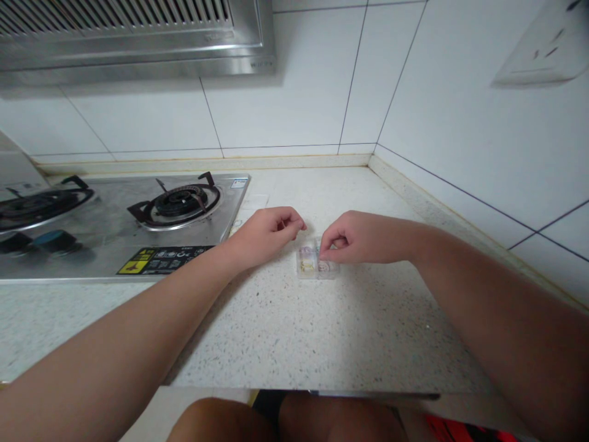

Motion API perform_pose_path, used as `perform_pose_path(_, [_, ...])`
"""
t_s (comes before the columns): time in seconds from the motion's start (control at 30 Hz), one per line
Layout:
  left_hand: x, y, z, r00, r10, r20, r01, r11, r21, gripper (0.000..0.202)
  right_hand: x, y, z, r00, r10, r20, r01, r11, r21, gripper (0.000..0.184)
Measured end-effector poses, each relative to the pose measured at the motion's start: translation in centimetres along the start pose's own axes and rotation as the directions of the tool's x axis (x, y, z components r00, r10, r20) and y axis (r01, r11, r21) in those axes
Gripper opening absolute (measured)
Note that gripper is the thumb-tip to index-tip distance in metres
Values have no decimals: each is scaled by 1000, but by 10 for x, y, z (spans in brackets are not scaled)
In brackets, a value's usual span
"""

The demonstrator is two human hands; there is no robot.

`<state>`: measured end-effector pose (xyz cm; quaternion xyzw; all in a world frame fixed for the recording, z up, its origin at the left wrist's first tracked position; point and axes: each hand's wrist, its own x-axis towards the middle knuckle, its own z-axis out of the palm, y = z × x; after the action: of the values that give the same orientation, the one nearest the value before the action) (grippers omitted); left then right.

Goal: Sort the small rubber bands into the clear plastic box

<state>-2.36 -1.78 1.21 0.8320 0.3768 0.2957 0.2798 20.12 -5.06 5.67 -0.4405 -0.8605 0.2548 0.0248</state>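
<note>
A small clear plastic box (pixel 307 268) with compartments lies on the speckled countertop (pixel 285 331). Tiny items in yellowish, purple and dark tones show inside it, too small to name. My right hand (pixel 343 239) reaches over the box's right side, thumb and fingertips pinched together at a compartment. What the pinch holds, if anything, is hidden. Just beyond the box's left side is my left hand (pixel 271 232), its fingers curled and the thumb close to the index finger. Whether something tiny sits between those fingertips cannot be made out.
A steel gas stove (pixel 105 215) with two burners and knobs takes up the left. Pale flat pieces (pixel 251 205) lie beside its right edge. Overhead hangs a range hood (pixel 138 37). White tiled walls meet at the back corner, and a socket (pixel 543 49) is on the right wall.
</note>
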Motion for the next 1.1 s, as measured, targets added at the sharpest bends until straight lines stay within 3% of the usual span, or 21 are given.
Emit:
perform_pose_path(0.23, [0, 4, -9, 998, 60, -9, -57, 977, 204, 22, 2, 8, 0, 983, -6, -185, 13, 999, 39, 28])
perform_pose_path(0.37, [1, 2, -28, 986, 117, -116, -71, 938, 338, 24, 6, 15, 1, 950, 10, -312, -1, 1000, 29, 27])
perform_pose_path(0.5, [3, -3, -51, 966, 98, -240, 21, 894, 448, 27, 9, 24, 4, 920, 3, -392, -14, 1000, -24, 27])
perform_pose_path(0.63, [4, -7, -68, 956, 45, -290, 156, 758, 633, 29, 11, 31, 5, 908, -10, -419, -51, 990, -133, 26])
perform_pose_path(0.77, [4, -13, -78, 972, -22, -234, 192, 650, 735, 31, 10, 34, 6, 905, -8, -425, -119, 955, -272, 25])
perform_pose_path(0.9, [4, -23, -86, 991, -94, -95, 133, 626, 768, 29, 11, 36, 6, 901, -17, -434, -135, 939, -317, 26])
perform_pose_path(1.1, [4, -36, -92, 953, -287, 98, 111, 630, 769, 25, 13, 41, 7, 904, -27, -427, -134, 930, -342, 27])
